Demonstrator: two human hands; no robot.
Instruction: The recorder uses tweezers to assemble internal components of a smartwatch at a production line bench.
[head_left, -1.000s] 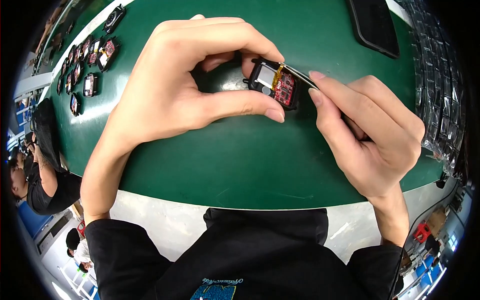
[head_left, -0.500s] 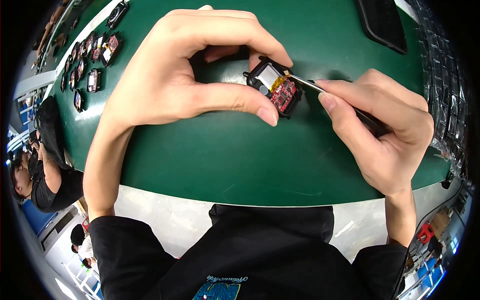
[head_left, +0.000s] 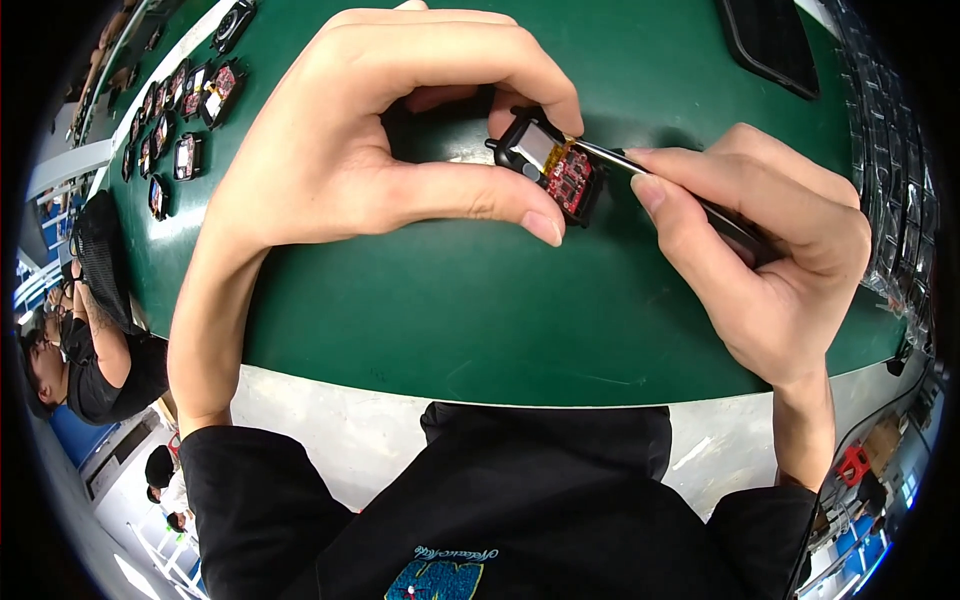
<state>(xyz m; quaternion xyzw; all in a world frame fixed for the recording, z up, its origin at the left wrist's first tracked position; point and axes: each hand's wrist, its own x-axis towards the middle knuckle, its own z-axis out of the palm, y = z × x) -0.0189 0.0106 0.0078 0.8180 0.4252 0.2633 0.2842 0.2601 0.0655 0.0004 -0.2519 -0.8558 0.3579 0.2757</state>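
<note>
Between thumb and fingers, my left hand (head_left: pixel 350 130) grips an opened smartwatch case (head_left: pixel 505 150) by its edges. The case is black and tilted, with a red circuit board (head_left: pixel 569 180), a silver-white battery (head_left: pixel 533 145) and a yellow-orange flex strip (head_left: pixel 556 157) inside. My right hand (head_left: pixel 770 240) pinches a pair of slim metal tweezers (head_left: pixel 612 158) with a dark rear part. Their tip is at the upper edge of the board, by the end of the flex strip; whether it grips anything is too small to tell.
Several opened watch cases (head_left: pixel 187 157) lie at the far left of the green table (head_left: pixel 480 320), near a black watch body (head_left: pixel 233 26). A black flat tray-like object (head_left: pixel 768 45) lies at the far right, beside stacked clear plastic trays (head_left: pixel 885 170). A person (head_left: pixel 115 370) sits at the left.
The tweezers' tip has shifted slightly left and up along the board's upper edge. The watch case has turned slightly in my left hand. Both grips stay the same.
</note>
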